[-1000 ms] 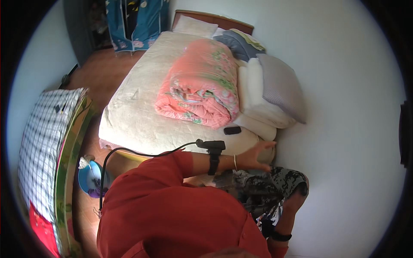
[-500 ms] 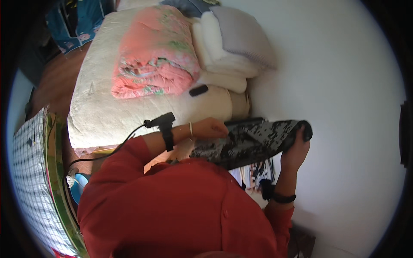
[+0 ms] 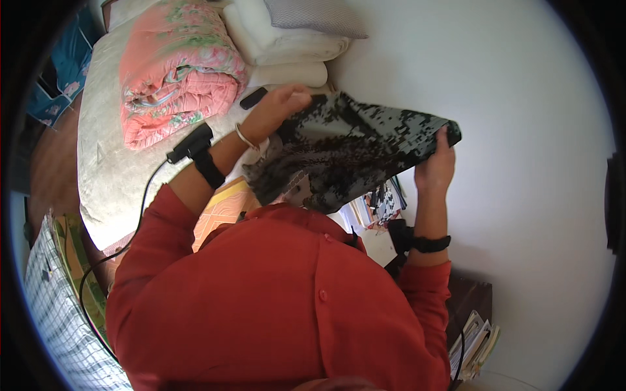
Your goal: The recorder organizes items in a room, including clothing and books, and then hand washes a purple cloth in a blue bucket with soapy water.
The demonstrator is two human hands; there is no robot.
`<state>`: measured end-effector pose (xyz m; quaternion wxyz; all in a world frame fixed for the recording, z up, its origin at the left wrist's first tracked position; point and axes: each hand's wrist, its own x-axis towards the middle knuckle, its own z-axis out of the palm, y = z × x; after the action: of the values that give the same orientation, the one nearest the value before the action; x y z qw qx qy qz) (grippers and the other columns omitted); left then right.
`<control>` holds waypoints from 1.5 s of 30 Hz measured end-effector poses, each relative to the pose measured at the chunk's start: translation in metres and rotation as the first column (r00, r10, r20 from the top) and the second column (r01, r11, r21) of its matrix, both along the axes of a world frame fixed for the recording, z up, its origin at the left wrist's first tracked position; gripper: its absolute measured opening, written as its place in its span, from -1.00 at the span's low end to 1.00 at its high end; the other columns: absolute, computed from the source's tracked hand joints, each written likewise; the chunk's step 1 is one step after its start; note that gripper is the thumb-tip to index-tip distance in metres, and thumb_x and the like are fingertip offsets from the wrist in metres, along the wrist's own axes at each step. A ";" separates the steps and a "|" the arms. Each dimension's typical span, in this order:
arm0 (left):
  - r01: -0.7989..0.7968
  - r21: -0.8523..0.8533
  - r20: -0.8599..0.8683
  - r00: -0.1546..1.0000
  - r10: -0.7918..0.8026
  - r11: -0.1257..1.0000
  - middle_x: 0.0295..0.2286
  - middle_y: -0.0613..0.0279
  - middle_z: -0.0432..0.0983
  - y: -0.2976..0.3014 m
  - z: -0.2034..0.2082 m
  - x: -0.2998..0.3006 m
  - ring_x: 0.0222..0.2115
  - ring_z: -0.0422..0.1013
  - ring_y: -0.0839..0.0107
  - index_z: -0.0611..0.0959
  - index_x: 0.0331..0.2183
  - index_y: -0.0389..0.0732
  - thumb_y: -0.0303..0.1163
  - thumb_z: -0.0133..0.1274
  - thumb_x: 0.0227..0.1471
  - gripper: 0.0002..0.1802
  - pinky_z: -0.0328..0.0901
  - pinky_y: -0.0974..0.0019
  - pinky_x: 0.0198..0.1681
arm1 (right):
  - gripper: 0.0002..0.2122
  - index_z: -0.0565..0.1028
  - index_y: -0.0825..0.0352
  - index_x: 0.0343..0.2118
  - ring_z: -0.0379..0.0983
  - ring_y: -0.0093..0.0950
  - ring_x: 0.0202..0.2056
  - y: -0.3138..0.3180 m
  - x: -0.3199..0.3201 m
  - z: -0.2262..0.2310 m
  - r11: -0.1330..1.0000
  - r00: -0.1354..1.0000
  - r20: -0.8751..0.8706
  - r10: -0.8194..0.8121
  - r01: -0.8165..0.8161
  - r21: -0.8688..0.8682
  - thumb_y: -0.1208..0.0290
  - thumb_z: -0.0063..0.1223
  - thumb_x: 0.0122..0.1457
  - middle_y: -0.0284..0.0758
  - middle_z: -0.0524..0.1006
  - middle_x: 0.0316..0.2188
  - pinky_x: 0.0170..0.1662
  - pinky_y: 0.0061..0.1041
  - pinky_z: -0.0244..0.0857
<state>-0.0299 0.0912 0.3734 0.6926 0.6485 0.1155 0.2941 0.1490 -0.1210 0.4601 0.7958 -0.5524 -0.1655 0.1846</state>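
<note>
A piece of grey, black and white digital-camouflage clothing [image 3: 375, 140] is stretched between my hands in front of my chest. Which kind of garment it is cannot be made out. My left hand [image 3: 279, 112] grips its upper left edge, fingers curled in. At the far right end, my right hand [image 3: 435, 168] has closed around the cloth, thumb on top. The lower left part hangs in loose, blurred folds near my collar.
Beyond my left arm is a bed [image 3: 98, 124] with a rolled pink floral quilt [image 3: 186, 72], folded white bedding [image 3: 287, 49], a grey pillow [image 3: 319, 14] and a small dark oblong object [image 3: 253, 98]. A white wall [image 3: 521, 163] stands close on the right. Books [image 3: 365, 210] show below the cloth.
Both hands have risen away from me, my left hand more so and leftward. The cloth is lifted and spread wider between them. The view has shifted, with the bed now further up and left.
</note>
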 end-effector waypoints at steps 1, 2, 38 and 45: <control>0.036 0.258 -0.061 0.998 -0.021 0.965 -0.44 0.33 0.38 -0.002 0.024 -0.004 -0.41 0.27 0.57 0.43 -0.33 -0.25 -0.19 -0.05 -0.10 -0.66 0.18 0.47 -0.32 | -0.77 0.29 0.41 -0.27 0.35 -0.42 -0.29 -0.005 0.002 0.006 1.000 1.000 0.025 -0.011 0.010 0.012 0.34 -0.19 0.10 -0.27 0.40 -0.33 -0.21 -0.45 0.24; 0.070 0.495 -0.123 0.992 -0.010 0.866 -0.44 0.29 0.40 -0.005 0.035 -0.008 -0.41 0.28 0.53 0.43 -0.33 -0.29 -0.14 0.00 -0.14 -0.59 0.18 0.45 -0.36 | -0.76 0.31 0.41 -0.31 0.38 -0.45 -0.35 -0.006 0.002 0.012 1.000 0.999 0.047 -0.004 0.003 0.022 0.32 -0.15 0.08 -0.28 0.41 -0.37 -0.28 -0.49 0.27; 0.435 0.542 -0.309 0.899 -0.311 0.719 -0.49 0.23 0.45 0.023 0.148 -0.049 -0.49 0.33 0.48 0.46 -0.27 -0.29 -0.33 0.08 -0.23 -0.60 0.21 0.45 -0.39 | -0.77 0.43 0.41 -0.39 0.31 -0.67 -0.40 0.078 -0.074 0.031 0.566 0.527 0.279 0.803 -0.525 -0.636 0.48 0.09 -0.18 -0.45 0.45 -0.49 -0.31 -0.68 0.18; 0.342 0.841 -0.437 0.886 0.156 0.419 -0.49 0.00 0.44 0.083 0.057 -0.089 -0.44 0.37 0.13 0.51 -0.36 -0.27 -0.30 0.14 -0.40 -0.57 0.24 0.24 -0.35 | -0.87 0.42 0.39 -0.46 0.22 -0.73 -0.53 0.090 -0.068 0.042 0.816 0.579 0.585 0.568 -0.303 -0.492 0.58 -0.13 -0.13 -0.51 0.38 -0.61 -0.44 -0.74 0.12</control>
<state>-0.1187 0.1738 0.4300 0.2032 0.9712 0.0592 0.1096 0.0808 -0.0306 0.5021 0.4891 -0.6482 -0.5566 0.1758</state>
